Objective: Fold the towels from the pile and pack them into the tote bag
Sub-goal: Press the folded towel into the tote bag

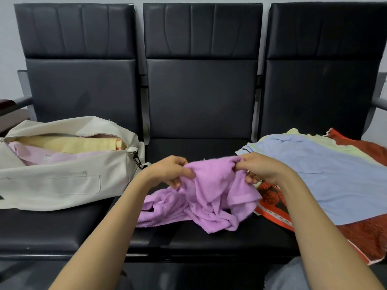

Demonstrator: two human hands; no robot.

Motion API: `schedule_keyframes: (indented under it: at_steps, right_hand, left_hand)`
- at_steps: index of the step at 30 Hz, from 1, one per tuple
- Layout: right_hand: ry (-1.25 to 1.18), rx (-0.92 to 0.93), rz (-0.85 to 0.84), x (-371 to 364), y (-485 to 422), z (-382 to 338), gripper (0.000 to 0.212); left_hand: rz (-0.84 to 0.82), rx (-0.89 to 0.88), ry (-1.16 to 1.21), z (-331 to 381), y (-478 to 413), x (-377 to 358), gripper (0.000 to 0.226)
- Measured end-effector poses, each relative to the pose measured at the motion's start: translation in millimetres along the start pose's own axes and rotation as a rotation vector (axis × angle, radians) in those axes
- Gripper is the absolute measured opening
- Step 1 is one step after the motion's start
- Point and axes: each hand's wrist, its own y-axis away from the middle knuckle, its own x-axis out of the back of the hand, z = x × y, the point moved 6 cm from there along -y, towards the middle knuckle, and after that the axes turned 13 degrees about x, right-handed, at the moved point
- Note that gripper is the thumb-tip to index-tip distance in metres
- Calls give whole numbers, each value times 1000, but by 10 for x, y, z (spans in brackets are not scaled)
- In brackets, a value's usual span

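Both hands, left point(171, 171) and right point(260, 169), pinched the crumpled purple towel point(211, 195) over the bench point(62, 231), unfolded. The bag point(62, 181) already held folded towels; the pile point(335, 181) remained at right.

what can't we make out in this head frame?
- Tote bag: how many folded towels are inside; its walls hide all but the top layers.
- Purple towel: its edges and corners; bunched between left hand and right hand.
- Pile: towel count; blue top sheet covers lower ones, frame edge crops it.
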Motion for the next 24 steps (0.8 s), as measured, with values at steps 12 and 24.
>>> schedule_keyframes:
  at_steps: [12, 24]
  right_hand:
    - [-351, 198, 369, -86, -268, -190, 36]
    - [363, 112, -172, -1169, -411, 51, 42]
  left_hand:
    - [334, -367, 255, 6, -218, 248, 43]
    - [403, 277, -491, -852, -299, 186, 33]
